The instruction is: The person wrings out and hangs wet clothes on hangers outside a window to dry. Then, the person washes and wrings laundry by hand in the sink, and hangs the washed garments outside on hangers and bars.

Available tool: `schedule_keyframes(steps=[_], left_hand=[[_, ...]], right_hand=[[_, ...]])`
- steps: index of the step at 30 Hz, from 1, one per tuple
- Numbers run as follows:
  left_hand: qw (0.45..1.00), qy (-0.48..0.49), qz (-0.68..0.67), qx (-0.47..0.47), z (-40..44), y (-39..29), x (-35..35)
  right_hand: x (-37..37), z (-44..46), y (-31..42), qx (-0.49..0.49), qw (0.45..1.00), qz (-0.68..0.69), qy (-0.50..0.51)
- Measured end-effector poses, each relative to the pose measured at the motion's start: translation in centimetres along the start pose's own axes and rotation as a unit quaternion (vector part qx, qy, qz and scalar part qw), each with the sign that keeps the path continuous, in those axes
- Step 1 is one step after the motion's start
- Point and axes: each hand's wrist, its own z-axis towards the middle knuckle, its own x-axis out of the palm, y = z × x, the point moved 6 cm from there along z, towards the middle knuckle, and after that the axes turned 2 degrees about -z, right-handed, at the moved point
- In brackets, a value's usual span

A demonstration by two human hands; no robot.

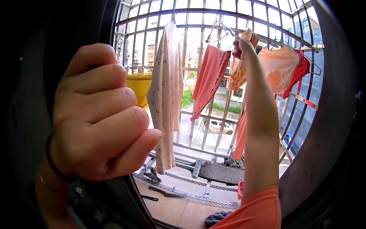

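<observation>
My left hand is a closed fist, large and close on the left, beside the dark frame; whatever its curled fingers hold, if anything, is hidden. My right hand reaches up among the hanging laundry with its fingers closed. Just left of its fingers hangs a coral cloth with a scalloped dark edge, its upper corner close to them. A pale clothes hanger is up and to the left. Directly behind the hand hangs an orange-yellow patterned garment. What the right fingers grip is too small to make out.
Metal bars enclose the space. A long patterned garment, a yellow bucket, a peach garment and a red garment hang there. Below lie a grey mop head, perforated white mesh and a dark cloth.
</observation>
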Motion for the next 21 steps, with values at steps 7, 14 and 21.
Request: schedule_keyframes(steps=[7, 14, 21], left_hand=[[0.997, 0.068, 0.030, 0.005, 0.0, -0.1, 0.0], [0.993, 0.110, 0.032, 0.017, -0.2, 0.1, 0.2], [0.995, 0.099, 0.022, -0.007, -1.0, 0.5, 0.5]], right_hand=[[0.5, 0.8, 2.0, -0.114, 0.979, 0.150, -0.081], [-2.8, -4.1, 0.1, -0.145, 0.961, 0.224, -0.077], [-8.3, -13.6, -7.4, -0.100, 0.949, 0.299, -0.022]])
